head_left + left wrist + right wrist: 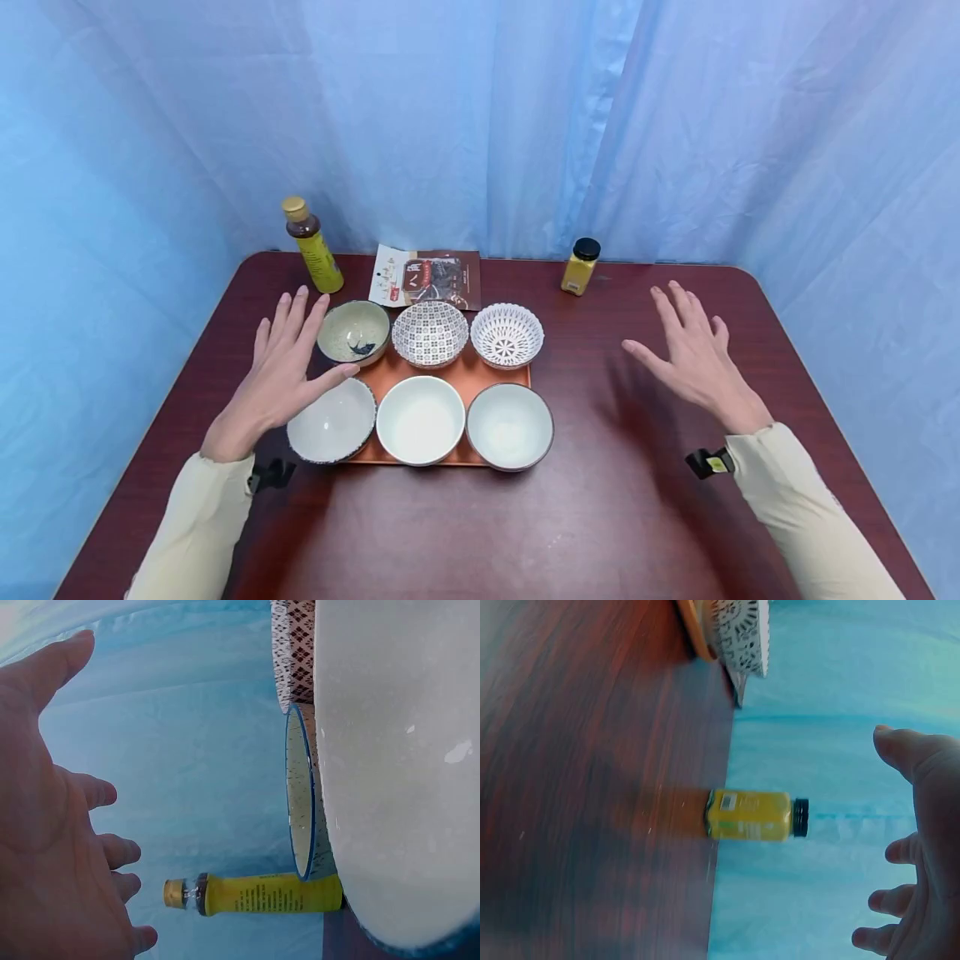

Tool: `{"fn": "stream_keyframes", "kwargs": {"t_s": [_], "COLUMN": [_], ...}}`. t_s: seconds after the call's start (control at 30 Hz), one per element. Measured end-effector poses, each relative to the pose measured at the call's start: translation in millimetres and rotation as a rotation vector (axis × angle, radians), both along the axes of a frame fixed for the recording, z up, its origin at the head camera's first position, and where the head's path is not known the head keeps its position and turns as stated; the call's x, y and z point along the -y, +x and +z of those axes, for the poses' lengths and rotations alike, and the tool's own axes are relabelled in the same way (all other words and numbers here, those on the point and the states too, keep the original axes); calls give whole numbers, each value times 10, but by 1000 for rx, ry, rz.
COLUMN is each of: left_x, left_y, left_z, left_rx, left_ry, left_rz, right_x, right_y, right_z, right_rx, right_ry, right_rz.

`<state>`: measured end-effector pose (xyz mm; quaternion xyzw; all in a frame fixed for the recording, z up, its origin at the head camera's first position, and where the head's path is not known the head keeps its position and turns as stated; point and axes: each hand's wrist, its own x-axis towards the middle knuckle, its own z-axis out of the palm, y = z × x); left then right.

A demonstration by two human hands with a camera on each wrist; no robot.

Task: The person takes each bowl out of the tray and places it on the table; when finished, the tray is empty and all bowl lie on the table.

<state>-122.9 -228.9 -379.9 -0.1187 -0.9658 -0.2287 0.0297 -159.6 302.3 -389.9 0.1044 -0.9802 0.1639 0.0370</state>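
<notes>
My left hand (279, 379), right hand (697, 358): fingers loosely spread. Six bowls (421, 421) on orange tray (467, 377), 3 o'clock from left, 9 from right. Head view takes in all six; left wrist view, three

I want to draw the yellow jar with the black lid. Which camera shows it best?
The right wrist view: the yellow jar looks biggest there, whole with its black lid, though turned sideways. The head view shows it standing, but smaller, on the table; the left wrist view doesn't show it.
</notes>
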Motion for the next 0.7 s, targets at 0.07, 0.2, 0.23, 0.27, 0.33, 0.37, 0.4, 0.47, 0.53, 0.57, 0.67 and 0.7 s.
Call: {"fn": "stream_keyframes", "kwargs": {"t_s": [0.07, 0.2, 0.23, 0.27, 0.33, 0.37, 0.4, 0.47, 0.53, 0.57, 0.67, 0.7], "left_x": [14, 40, 48, 54, 66, 72, 78, 85, 97, 102, 108, 109], "left_y": [50, 153, 177, 201, 243, 261, 278, 310, 341, 357, 401, 415], "left_z": [-4, -30, -43, -59, -100, -124, -149, -201, -257, -286, -369, -397], "left_rx": [-6, -20, -25, -32, -41, -44, -45, -47, -40, -36, -25, -16], "left_ry": [11, 46, 58, 69, 87, 97, 108, 125, 139, 145, 158, 160], "left_rz": [0, 0, -1, -5, -13, -18, -22, -28, -26, -24, -16, -13], "right_x": [52, 152, 179, 207, 259, 284, 309, 359, 419, 449, 544, 574], "right_y": [-21, -66, -79, -91, -112, -124, -137, -162, -189, -203, -245, -260], "right_z": [-1, -17, -19, -22, -34, -44, -56, -86, -128, -151, -220, -244], "right_rx": [-8, -17, -15, -7, 16, 28, 39, 47, 45, 45, 60, 74], "right_ry": [-24, -78, -92, -109, -146, -165, -183, -222, -264, -287, -364, -387], "right_rz": [9, 29, 33, 36, 40, 42, 43, 53, 66, 73, 90, 89]}}
